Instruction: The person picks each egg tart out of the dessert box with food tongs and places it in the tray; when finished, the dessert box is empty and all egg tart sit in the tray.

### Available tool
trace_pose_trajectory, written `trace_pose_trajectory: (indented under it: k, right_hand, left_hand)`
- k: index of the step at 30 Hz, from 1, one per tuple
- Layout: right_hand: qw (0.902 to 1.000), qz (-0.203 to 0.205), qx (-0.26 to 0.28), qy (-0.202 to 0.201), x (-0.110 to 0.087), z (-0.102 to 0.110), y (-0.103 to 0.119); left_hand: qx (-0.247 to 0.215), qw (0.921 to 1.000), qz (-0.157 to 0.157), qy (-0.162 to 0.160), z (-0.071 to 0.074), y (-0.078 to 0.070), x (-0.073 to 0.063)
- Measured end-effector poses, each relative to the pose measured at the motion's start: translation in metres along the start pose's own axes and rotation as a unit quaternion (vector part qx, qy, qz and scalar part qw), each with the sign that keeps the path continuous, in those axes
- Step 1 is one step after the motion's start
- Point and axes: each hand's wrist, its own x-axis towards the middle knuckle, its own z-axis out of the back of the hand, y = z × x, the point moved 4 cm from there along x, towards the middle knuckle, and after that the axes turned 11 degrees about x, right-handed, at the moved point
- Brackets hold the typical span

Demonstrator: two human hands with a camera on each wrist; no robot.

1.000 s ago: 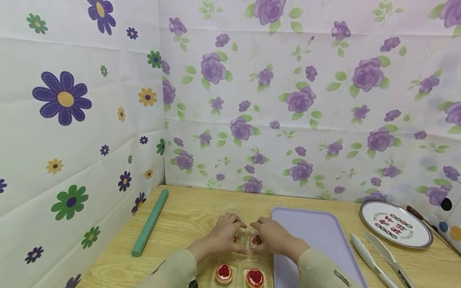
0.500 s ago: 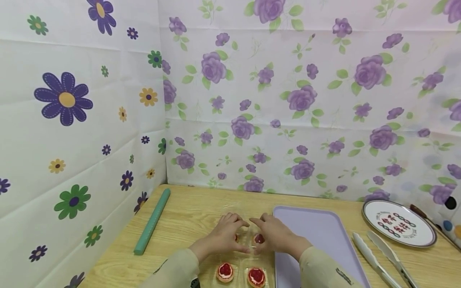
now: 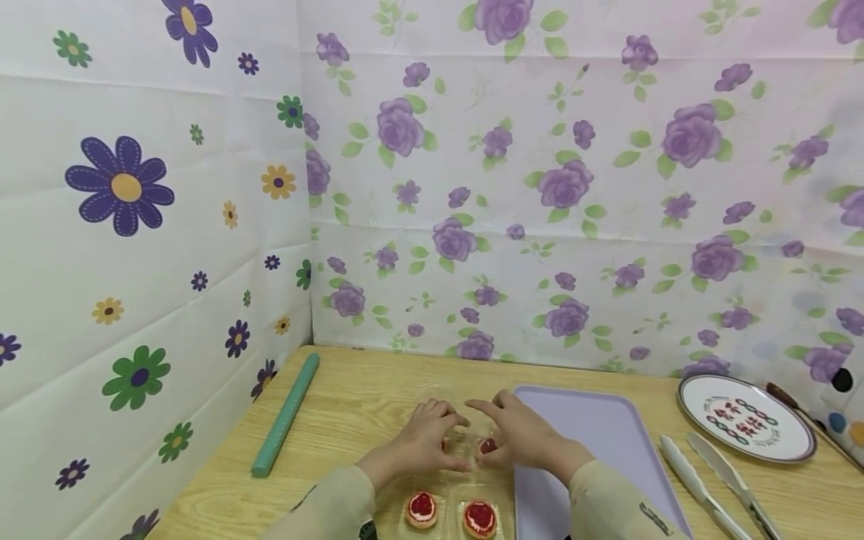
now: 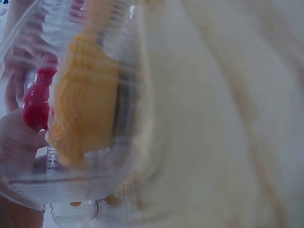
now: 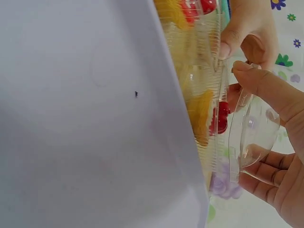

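Observation:
Several small tarts with red topping sit in clear plastic containers on the table; the near-left tart (image 3: 421,510) and near-right tart (image 3: 480,519) show fully. My left hand (image 3: 418,442) curves its thumb and fingers around the far-left container, mostly covering that tart. In the left wrist view, a container wall (image 4: 71,187) and the yellow side of a tart (image 4: 90,99) fill the left part. Just above the far-right tart (image 3: 487,446) is my right hand (image 3: 520,439). It holds a clear plastic lid (image 5: 254,126) between thumb and fingers, apart from the container below.
A lilac tray (image 3: 580,435) lies directly right of the containers. Farther right are white-ended tongs (image 3: 705,487) and a printed white plate (image 3: 745,416), with a brown handle (image 3: 779,397) behind. A green roll (image 3: 286,416) lies at left. Patterned cloth walls enclose two sides.
My right hand has shifted slightly right, and the gap from my left hand has widened. The left hand has barely moved.

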Motion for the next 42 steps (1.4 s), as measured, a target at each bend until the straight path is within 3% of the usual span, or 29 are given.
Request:
trace_pose_trajectory:
  k: [17, 26, 36, 42]
  right_hand:
    - [0.9989, -0.014, 0.038, -0.024, -0.007, 0.014, -0.005]
    - [0.9985, -0.006, 0.041, -0.036, -0.012, 0.02, -0.007]
    - [0.9964, -0.006, 0.051, -0.068, -0.015, 0.027, -0.007]
    - [0.9943, 0.005, 0.03, -0.102, -0.016, 0.036, -0.008]
  left_hand:
    - [0.019, 0.9992, -0.008, 0.034, -0.002, -0.004, 0.006]
    - [0.014, 0.9992, -0.01, 0.036, -0.002, -0.004, 0.011]
    - [0.017, 0.9992, -0.004, 0.035, -0.002, -0.002, 0.011]
    - [0.01, 0.9994, 0.001, 0.032, -0.001, -0.002, 0.009]
